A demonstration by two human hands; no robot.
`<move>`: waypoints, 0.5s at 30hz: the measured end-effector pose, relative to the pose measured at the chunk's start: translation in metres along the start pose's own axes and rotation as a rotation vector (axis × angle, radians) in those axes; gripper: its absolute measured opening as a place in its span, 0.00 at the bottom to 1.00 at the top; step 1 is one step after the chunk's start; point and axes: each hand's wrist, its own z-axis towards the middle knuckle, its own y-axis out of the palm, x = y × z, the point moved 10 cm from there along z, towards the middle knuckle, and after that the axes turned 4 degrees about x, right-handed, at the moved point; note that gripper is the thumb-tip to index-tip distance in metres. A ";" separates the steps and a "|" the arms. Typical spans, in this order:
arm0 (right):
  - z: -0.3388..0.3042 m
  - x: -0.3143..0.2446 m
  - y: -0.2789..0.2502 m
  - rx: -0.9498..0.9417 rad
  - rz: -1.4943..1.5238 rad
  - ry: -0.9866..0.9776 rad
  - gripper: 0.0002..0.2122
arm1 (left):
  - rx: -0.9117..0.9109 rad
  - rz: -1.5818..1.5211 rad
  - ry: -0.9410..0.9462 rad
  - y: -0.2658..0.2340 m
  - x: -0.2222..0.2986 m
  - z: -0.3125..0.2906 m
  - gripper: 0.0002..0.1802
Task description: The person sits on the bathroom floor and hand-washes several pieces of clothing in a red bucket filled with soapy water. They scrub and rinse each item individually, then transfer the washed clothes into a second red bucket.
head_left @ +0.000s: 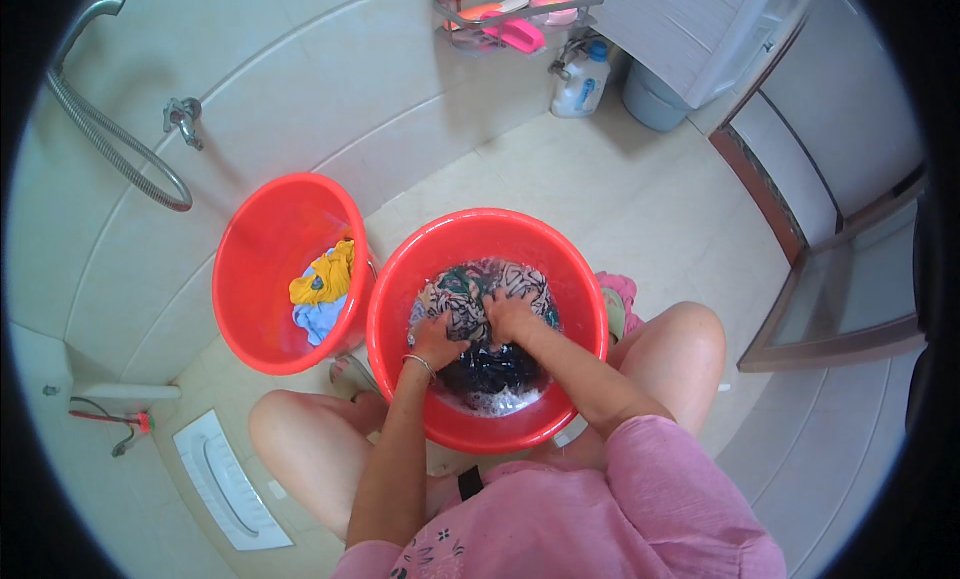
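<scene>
A red basin stands between my knees with wet laundry and some suds in it. My left hand, a bracelet at its wrist, presses on the near left part of the laundry, thumb stretched away from the fingers. Over the middle, my right hand rests on a black-and-white patterned garment with its fingers spread; their tips partly sink into the folds. Dark cloth lies in the water nearer me, below both hands.
At the left, a tilted red bucket holds a yellow cloth and a light blue cloth. Pink and green cloth lies right of the basin. A wall tap, squat toilet, white jug and grey bucket surround the floor.
</scene>
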 end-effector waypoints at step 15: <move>-0.014 0.006 -0.034 0.342 0.359 -0.020 0.14 | 0.303 -0.938 -0.666 -0.017 -0.031 -0.043 0.33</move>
